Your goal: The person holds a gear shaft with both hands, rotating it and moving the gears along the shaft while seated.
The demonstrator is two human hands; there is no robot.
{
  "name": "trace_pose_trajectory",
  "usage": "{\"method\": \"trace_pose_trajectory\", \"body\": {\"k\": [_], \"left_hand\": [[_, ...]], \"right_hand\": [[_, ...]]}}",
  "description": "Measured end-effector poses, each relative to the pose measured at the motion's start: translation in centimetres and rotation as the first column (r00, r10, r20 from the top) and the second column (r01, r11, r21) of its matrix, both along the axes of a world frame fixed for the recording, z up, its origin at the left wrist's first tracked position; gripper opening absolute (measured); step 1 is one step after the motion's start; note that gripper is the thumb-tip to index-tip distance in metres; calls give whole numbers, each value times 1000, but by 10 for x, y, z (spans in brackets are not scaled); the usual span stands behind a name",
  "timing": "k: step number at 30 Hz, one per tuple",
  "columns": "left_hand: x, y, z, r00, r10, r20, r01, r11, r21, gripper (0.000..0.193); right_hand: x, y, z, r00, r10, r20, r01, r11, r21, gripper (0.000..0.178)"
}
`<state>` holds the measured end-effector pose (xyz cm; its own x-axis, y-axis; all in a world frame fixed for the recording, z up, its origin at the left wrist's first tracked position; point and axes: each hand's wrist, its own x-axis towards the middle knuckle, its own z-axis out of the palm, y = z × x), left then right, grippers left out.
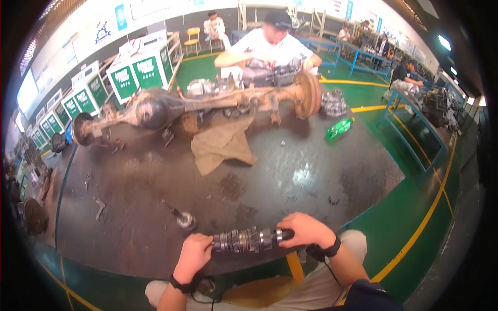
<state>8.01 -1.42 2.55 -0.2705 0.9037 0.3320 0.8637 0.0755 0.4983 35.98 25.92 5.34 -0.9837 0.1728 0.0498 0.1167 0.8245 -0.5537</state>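
Observation:
A metal gear shaft (pixel 246 240) with several toothed gears lies sideways between my hands at the table's near edge. My left hand (pixel 196 252) is closed round its left end. At the right end, my right hand (pixel 305 231) grips the dark tip, fingers wrapped over it. Just beyond the shaft, left of its middle, a smaller shaft with a round gear head (pixel 184 220) rests on the dark metal table (pixel 140 238).
Across the table's far side stretches a rusty axle (pixel 207 103) with a brake drum. A brown cloth (pixel 223 145) lies before it, a green bottle (pixel 340 128) to the right. Small metal parts (pixel 100 208) sit at left. Another person (pixel 272 46) works opposite.

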Motion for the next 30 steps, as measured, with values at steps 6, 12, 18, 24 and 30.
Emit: {"method": "trace_pose_trajectory", "body": {"k": [6,12,18,24,30], "left_hand": [[4,1,5,1000,-17,-14,16,1000,-21,22],[3,4,5,1000,1,-27,-1,1000,-1,24],[1,5,6,1000,-2,-25,2,1000,-21,24],[0,2,3,1000,3,4,-3,1000,-24,24],[-4,5,10,999,-29,32,31,998,-49,27]], "right_hand": [[-10,-8,-11,992,12,-125,-14,1000,-11,46],[-7,-8,-6,994,4,-108,-2,1000,21,44],[3,-1,2,1000,-29,-1,29,999,25,46],[18,12,14,990,-38,135,56,989,-135,48],[44,31,26,942,-168,290,246,935,-257,53]]}}
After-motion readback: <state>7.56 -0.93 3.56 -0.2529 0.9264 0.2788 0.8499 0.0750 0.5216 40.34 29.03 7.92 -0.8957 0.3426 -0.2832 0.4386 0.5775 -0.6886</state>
